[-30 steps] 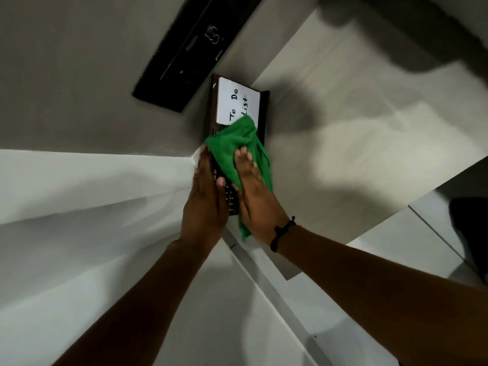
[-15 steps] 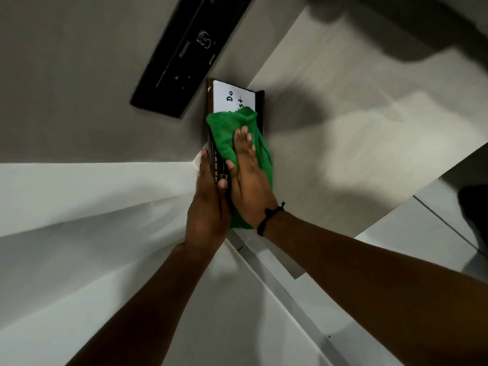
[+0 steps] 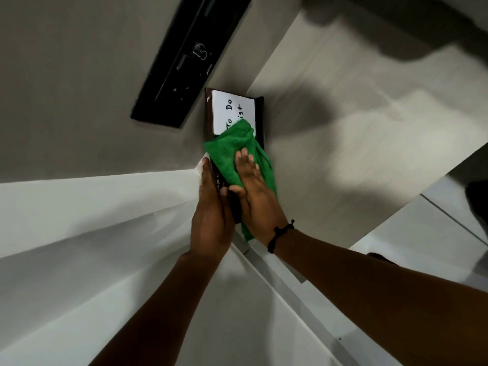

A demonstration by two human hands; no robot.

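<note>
A dark-framed board with a white "To Do List" panel stands against the grey wall. A green cloth lies over its lower half. My right hand presses flat on the cloth, fingers straight and spread. My left hand holds the board's left edge, with fingers along the side and the thumb on the front. The cloth and my hands hide the board's lower part.
A long black device hangs on the grey wall up left of the board. A white ledge runs out to the left. A white rail slants down to the right. Pale floor tiles show at the right.
My right hand slid the green cloth up the board half a second ago, then back down, uncovering more of the white panel. My left hand stays on the board's edge.
</note>
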